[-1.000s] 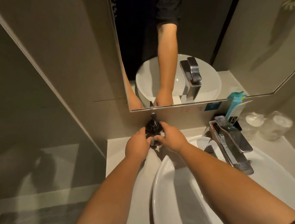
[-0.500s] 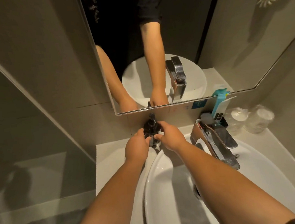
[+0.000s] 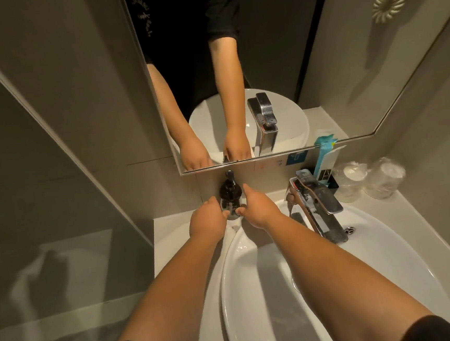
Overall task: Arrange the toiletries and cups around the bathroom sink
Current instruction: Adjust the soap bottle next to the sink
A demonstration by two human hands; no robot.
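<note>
A dark pump bottle [image 3: 229, 198] stands upright on the white desk [image 3: 169, 235] just behind the far left rim of the sink [image 3: 389, 254], close under the lower edge of the mirror [image 3: 276, 57]. Both hands meet at it: the left hand [image 3: 206, 222] presses against its left side and the right hand [image 3: 258, 208] against its right side, the fingers [image 3: 240, 210] of each curled around the lower body so that the bottle is gripped between them, with its pump head rising free above the knuckles. To the right of the bottle, behind the sink, the chrome faucet [image 3: 317, 208] leans out over the basin. Further right of the faucet, against the wall, a small dark holder [image 3: 328, 181] carries a teal and white packet [image 3: 324, 156] standing on end. Right of that holder, two cups [image 3: 351, 183] wrapped in clear plastic sit side by side in the far right corner of the desk, well apart from the bottle. Both forearms stretch over the basin, and the mirror repeats the arms, the faucet and the sink rim.
</note>
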